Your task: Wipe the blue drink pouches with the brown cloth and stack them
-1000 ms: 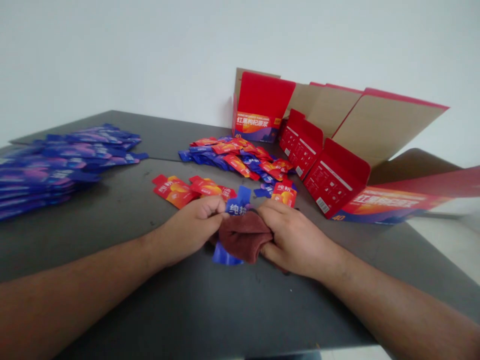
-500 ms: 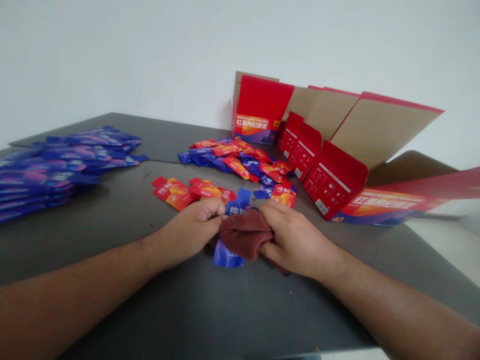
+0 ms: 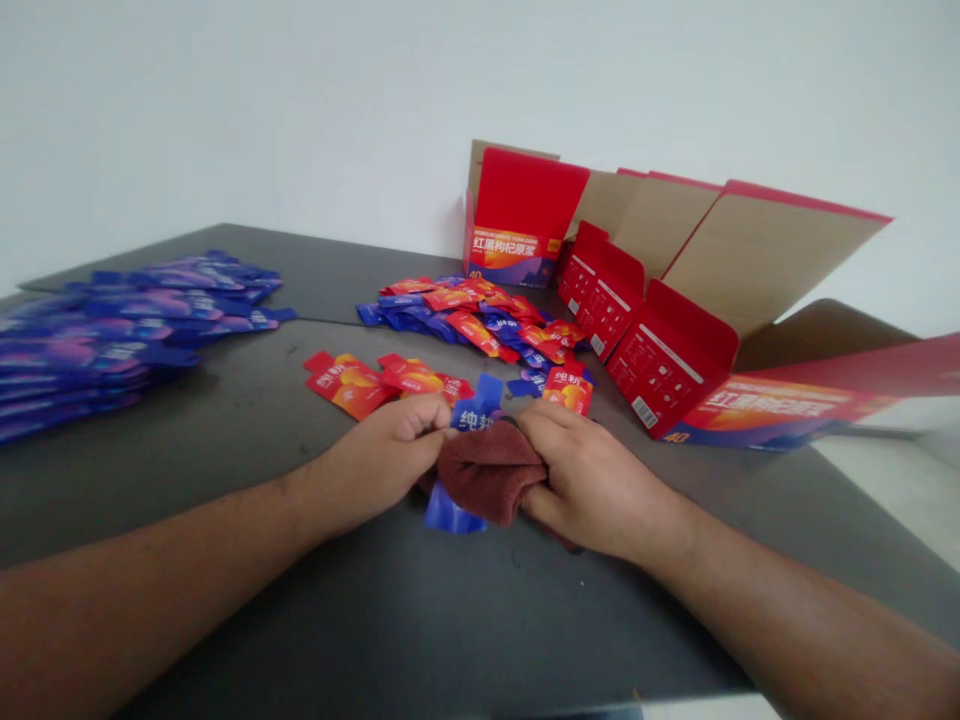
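A blue pouch (image 3: 454, 517) with a narrow spout end and white lettering is held just over the table, between my hands. My left hand (image 3: 390, 445) is closed in a pinch at its left edge. My right hand (image 3: 589, 475) is closed on a brown cloth (image 3: 491, 470), which is folded over the middle of the pouch and hides it. A bit of cloth also shows beneath the left fingertips. Just beyond my hands lie a red-orange pouch (image 3: 349, 385), a second one (image 3: 420, 380) and another (image 3: 568, 388) at the right.
A mixed heap of red and blue pouches (image 3: 472, 315) lies further back. Blue pouches are stacked in a pile (image 3: 127, 335) at the left. Open red cartons, one at the back (image 3: 517, 225) and others along the right (image 3: 664, 355), stand on the dark table (image 3: 360, 610).
The cloth has shifted very slightly to the left over the blue pouch. Both hands keep their grip in nearly the same place.
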Demonstrator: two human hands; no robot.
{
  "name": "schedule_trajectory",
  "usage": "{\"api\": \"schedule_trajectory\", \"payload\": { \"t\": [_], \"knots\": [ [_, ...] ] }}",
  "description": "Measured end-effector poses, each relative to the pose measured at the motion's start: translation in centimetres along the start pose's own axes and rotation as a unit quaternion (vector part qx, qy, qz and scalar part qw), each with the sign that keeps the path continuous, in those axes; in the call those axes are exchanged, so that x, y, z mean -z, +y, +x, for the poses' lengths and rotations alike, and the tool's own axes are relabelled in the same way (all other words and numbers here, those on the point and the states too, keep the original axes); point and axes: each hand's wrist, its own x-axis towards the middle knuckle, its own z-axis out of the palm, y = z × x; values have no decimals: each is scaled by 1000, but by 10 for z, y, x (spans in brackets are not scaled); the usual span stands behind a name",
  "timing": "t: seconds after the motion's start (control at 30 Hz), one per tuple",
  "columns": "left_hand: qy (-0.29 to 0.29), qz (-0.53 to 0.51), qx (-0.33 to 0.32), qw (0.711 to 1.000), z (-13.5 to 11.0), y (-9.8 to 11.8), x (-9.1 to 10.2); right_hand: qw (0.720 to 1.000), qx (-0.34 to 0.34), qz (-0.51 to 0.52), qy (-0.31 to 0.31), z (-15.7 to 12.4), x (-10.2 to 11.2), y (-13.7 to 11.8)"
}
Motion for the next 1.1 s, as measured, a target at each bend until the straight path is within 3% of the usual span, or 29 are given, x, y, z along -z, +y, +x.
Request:
{"api": "schedule_trajectory", "payload": {
  "t": [0.23,0.47,0.73,0.97,1.1],
  "knots": [
    [0,28,-32,999,1,-1,2,991,107,32,-71,0,3,-8],
    [2,-10,-5,1000,0,0,0,1000,-10,1,2,0,1,-2],
    [6,29,-28,999,1,0,2,990,111,39,-76,0,2,-8],
    [5,-6,-5,1000,1,-1,0,1000,-2,2,0,0,0,0],
    [2,2,-17,1000,1,-1,0,999,41,23,-28,0,0,1]
  ]
}}
